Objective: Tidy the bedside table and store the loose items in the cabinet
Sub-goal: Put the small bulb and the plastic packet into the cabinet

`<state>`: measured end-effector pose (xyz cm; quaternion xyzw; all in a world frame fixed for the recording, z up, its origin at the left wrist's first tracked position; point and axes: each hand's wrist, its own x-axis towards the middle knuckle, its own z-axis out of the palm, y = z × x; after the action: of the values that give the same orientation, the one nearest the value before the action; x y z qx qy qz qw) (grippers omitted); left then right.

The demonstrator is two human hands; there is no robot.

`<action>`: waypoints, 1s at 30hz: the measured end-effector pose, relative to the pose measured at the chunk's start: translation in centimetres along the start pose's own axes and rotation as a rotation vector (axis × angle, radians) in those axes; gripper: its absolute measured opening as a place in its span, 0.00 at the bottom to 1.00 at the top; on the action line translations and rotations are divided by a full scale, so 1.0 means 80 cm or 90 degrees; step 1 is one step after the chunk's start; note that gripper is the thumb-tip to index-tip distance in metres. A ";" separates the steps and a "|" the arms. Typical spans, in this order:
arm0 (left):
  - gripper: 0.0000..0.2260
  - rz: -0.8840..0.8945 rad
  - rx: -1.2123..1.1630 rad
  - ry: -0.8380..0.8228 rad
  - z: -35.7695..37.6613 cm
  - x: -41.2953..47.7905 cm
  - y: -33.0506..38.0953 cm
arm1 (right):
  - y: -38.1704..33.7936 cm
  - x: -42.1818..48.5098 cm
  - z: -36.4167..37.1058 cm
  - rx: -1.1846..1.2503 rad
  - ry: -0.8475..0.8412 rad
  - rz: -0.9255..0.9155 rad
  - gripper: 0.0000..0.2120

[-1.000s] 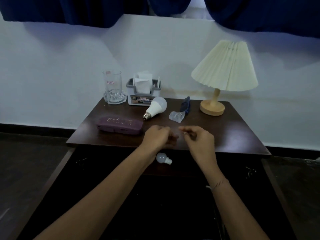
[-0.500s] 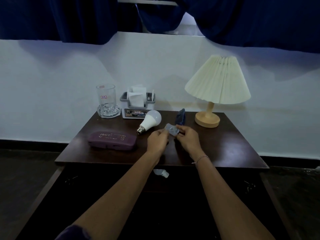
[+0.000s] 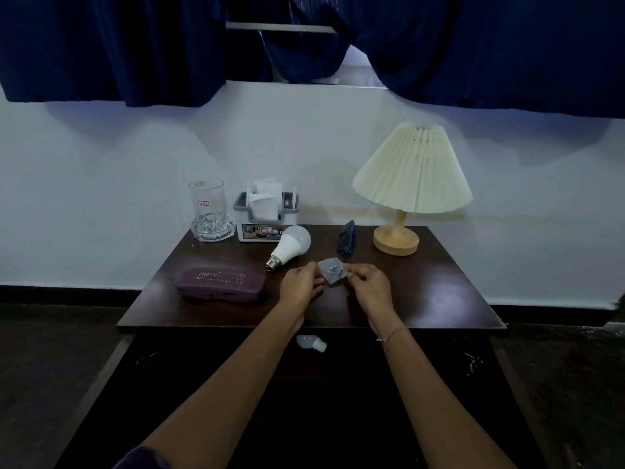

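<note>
Both hands are up over the middle of the bedside table [image 3: 439,299], and between them is a small clear plastic packet [image 3: 333,272]. The left hand [image 3: 300,286] pinches its left edge, the right hand [image 3: 368,285] pinches its right edge. The packet is held just off the dark top, a little nearer than the blue item [image 3: 346,237] and to the right of the large white bulb [image 3: 291,246]. What's inside it is too small to tell.

How to play this one: it looks light and crinkly, so one hand should be plenty. I'd pass it to a single pinch and bring it down and near into the cabinet [image 3: 304,394] below, which looks open. Set it beside the small bulb [image 3: 311,343] already lying in there, not on top of it. Keep the arm clear of the purple case [image 3: 220,285] on the left, and mind that big bulb, because it's round and will likely roll if nudged. The freed hand can go for the next loose piece.

A second ago the packet lay flat on the table by the blue item, with both hands bunched at the near edge, not touching it. Half a second ago they had reached it, and now it's up. The lamp [image 3: 412,177], glass [image 3: 208,211] and tissue holder [image 3: 267,218] at the far side sit just where they were
</note>
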<state>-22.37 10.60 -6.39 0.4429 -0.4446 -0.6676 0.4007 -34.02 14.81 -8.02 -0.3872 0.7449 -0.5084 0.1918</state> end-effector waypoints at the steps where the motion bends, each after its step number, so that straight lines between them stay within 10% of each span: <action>1: 0.10 -0.005 0.000 -0.001 -0.004 -0.005 -0.002 | 0.004 -0.010 -0.004 0.007 0.005 -0.006 0.12; 30: 0.08 -0.067 -0.040 0.077 -0.113 -0.154 -0.078 | 0.046 -0.223 0.018 0.181 0.007 0.027 0.10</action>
<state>-11.14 21.62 -11.33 0.4924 -0.3747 -0.6735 0.4043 -23.29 28.36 -13.85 -0.3375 0.6746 -0.6066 0.2511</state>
